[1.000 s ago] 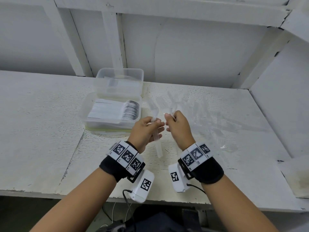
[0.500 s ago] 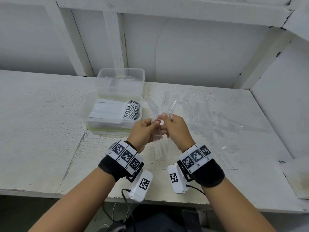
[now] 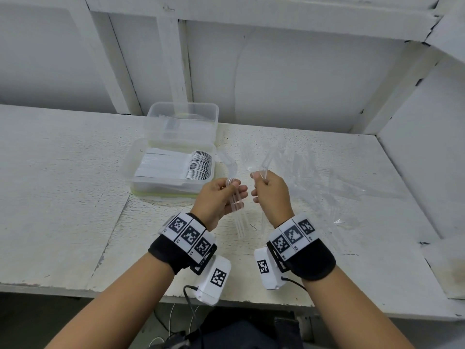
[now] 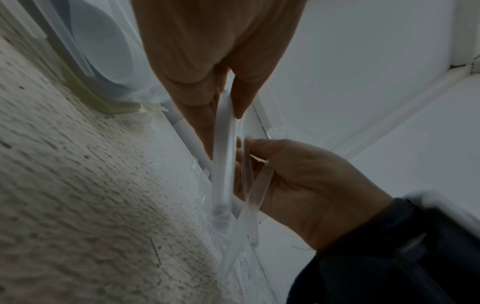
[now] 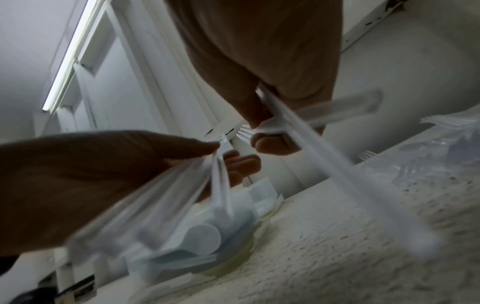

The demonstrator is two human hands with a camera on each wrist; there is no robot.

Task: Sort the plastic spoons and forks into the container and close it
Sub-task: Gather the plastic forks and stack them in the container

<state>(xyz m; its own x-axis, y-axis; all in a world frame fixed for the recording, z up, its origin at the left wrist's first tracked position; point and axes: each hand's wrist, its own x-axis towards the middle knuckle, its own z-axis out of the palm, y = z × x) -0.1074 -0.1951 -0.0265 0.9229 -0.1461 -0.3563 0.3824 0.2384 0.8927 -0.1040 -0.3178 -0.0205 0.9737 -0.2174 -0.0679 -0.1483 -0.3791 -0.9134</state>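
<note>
While both hands are hovering above the middle of the white workbench, the left hand is gripping a small bunch of clear plastic forks between its thumb and curled fingers, their handles hanging down toward the near edge and the curved heads rising past the fingertips. The right hand is pinching its own clear forks, fingers closed round the stems, with the tines pointing up and away toward the back wall; how many pieces each hand is carrying cannot be told, since the plastic is see-through and blurred. The 2 hands are sitting close together but apart. In the left wrist view the left hand is squeezing flat handles between thumb and fingers while the right hand is holding crossed stems beside it. The open container is standing toward the back of the workbench, left of the hands, with a row of white spoons stacked inside, bowls at the right end. A second clear tub is lying behind it, against the wall. More loose clear forks are lying scattered over the right half of the workbench.
</note>
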